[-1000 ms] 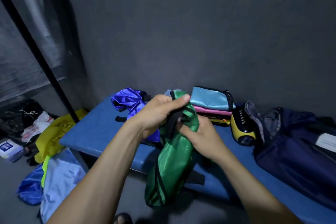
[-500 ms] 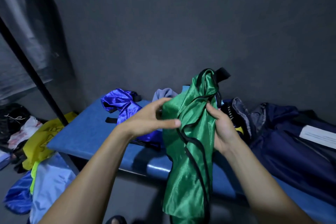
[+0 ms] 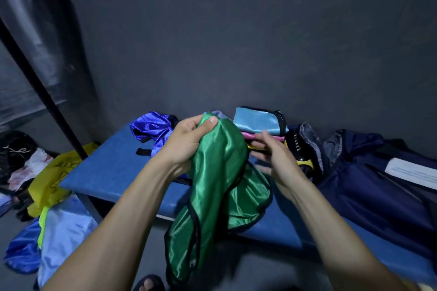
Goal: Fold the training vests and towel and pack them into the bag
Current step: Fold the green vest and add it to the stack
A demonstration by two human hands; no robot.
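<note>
Green satin training vest (image 3: 220, 172) at centre frame, hanging from the left hand (image 3: 186, 143) and trailing down past the front edge of the blue padded desk (image 3: 104, 168). Left grip closed on the top of the vest, thumb pressed over a bunched fold, fingers curled behind the cloth. Right hand (image 3: 274, 156) just right of the vest, fingers loosely spread and blurred; grip fairly wide, holding nothing that can be made out, though whether the fingertips brush the cloth cannot be told.

Behind the hands, toward the wall: a stack of folded vests (image 3: 257, 125), light blue on top, pink and yellow beneath. Crumpled purple vest (image 3: 151, 127) left of the hands, not yet folded. Dark navy bag (image 3: 378, 184) at right of frame, lying slack on the desk. More cloth in yellow, pale blue and blue on the floor at lower left (image 3: 54, 220).

Judged from the sheen and the drape: very light, limp, slippery cloth, with no stiffness to hold a crease. Likely to slide out of a loose pinch and to unfold itself once released. Best taken at the black-bound edges (image 3: 195, 217), shoulders or hem corners, where the trim gives some firmness and friction; pinched at two points, pulled taut, then laid flat before folding.
</note>
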